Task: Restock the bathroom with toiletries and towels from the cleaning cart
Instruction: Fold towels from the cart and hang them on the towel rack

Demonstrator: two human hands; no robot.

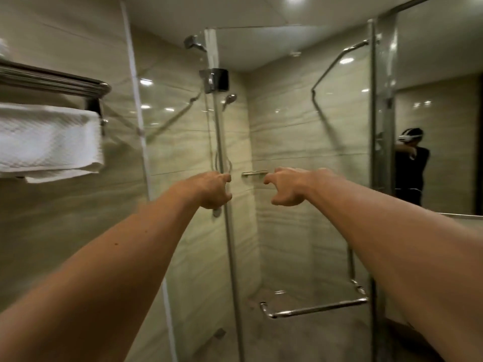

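Both hands are out at the shower glass, left hand (212, 189) loosely curled by the pole, right hand (285, 188) clawed and empty, while our soft, floppy towel (49, 142) hangs folded on the rack (52, 81), best grabbed along its fold.

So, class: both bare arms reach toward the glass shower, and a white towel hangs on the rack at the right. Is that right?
Not quite. The head view shows the towel on the rack at the left, not the right; a mirror is at the right. The rest holds: the left hand and right hand both reach toward the glass shower.
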